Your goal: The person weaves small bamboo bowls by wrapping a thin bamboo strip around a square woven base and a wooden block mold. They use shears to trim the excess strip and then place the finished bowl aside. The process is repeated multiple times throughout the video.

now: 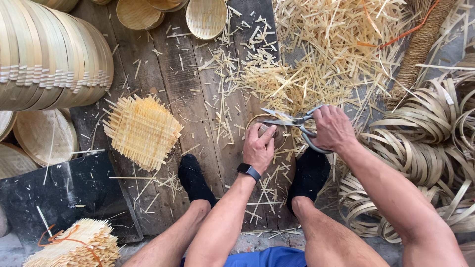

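— What's being gripped down there?

— The right hand (332,127) is closed through the loops of grey metal scissors (292,121), blades parted over a small round woven bamboo piece (257,120). The left hand (258,144) presses flat on top of that piece, fingers bent over it, pinning it to the floor between two black-socked feet (194,179).

— And the stuff around?

— All pale, dry bamboo. A heap of thin straw-coloured offcuts (321,54) lies just beyond the scissors. A square woven mat (142,131) with bristly loose ends sits to the left. Smooth curled bamboo strips in hoops (425,128) pile up on the right, beside a rough rope-wrapped bundle (419,49).

— The floor?

— Dark, worn wooden planks (173,84), littered with slivers. A stack of finished round trays (49,59) stands on edge at far left, shallow woven baskets (205,17) at the top.
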